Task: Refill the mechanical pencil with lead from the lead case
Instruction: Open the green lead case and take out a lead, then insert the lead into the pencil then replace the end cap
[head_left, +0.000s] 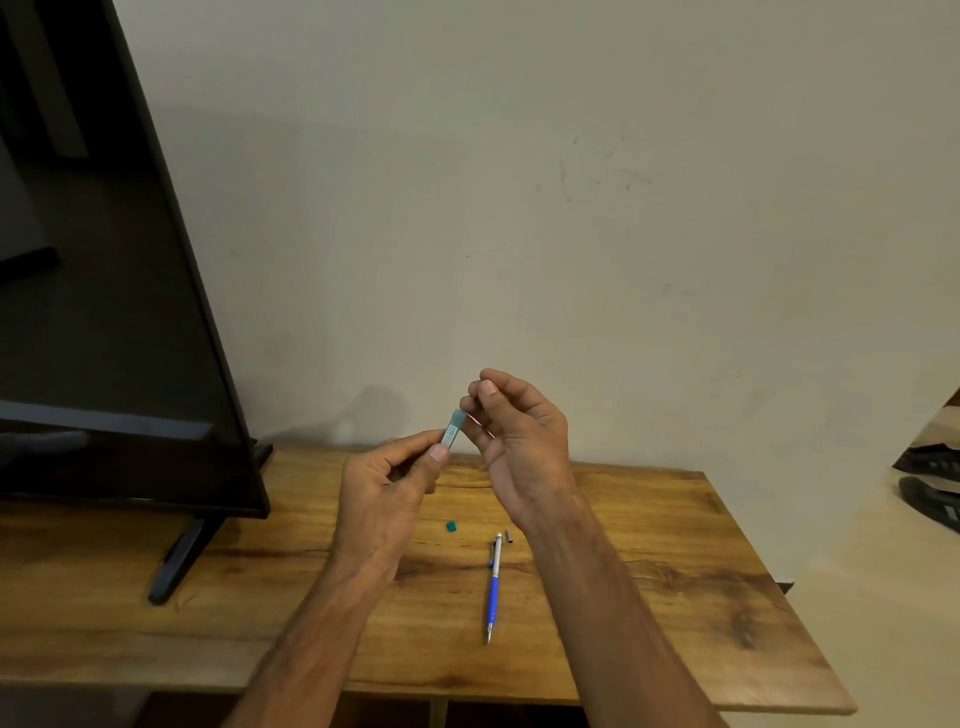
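My left hand (387, 486) holds a slim teal lead case (453, 428) upright above the table, gripped by thumb and fingers at its lower end. My right hand (511, 426) is just to its right, thumb and forefinger pinched together at the case's open top; any lead between them is too thin to see. On the wooden table (649, 597) below lies the blue and white mechanical pencil (493, 584), tip toward me. Its small grey cap (509, 536) rests beside its far end. The teal lid (451, 526) of the case sits a little to the left.
A large black TV screen (104, 312) on a black foot (176, 561) fills the left side of the table. A pale wall stands behind the table. Dark shoes (930, 483) lie on the floor at the far right.
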